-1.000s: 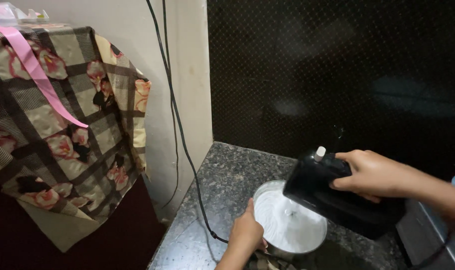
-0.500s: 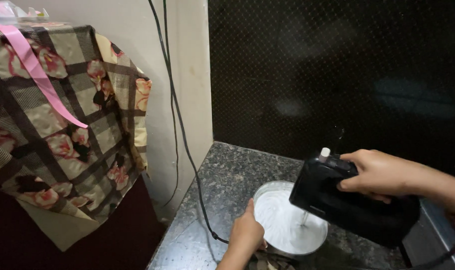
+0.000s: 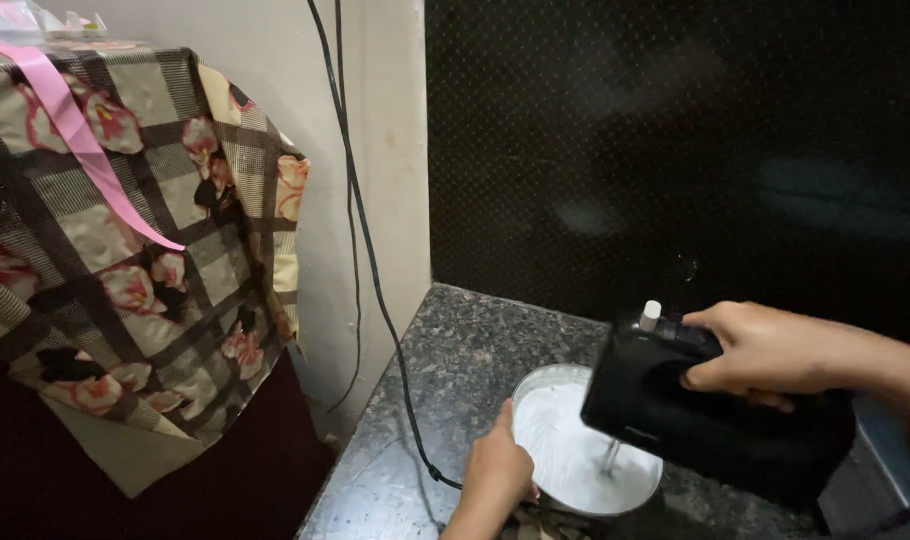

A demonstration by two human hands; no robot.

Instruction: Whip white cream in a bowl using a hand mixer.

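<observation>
Our right hand (image 3: pixel 765 350) wrapped round the boxy black hand mixer (image 3: pixel 710 410), beaters half sunk and blurred in glossy white batter, our left hand (image 3: pixel 495 475) gripping the round steel bowl (image 3: pixel 535 395) rim – near the speckled granite counter (image 3: pixel 455 360) front edge, bowl base cut off.

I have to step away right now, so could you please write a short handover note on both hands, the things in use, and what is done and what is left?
Left hand: fingers on the near-left rim of the round metal bowl, steadying it on the dark speckled counter.
Right hand: gripped around the handle of the black hand mixer, held over the bowl.
Mixer: beater dips into the white mixture; a black cord runs up the wall.
Done: the mixture looks white and smooth.
Left: how stiff it is cannot be judged; probably check before lifting the beater out.
</observation>
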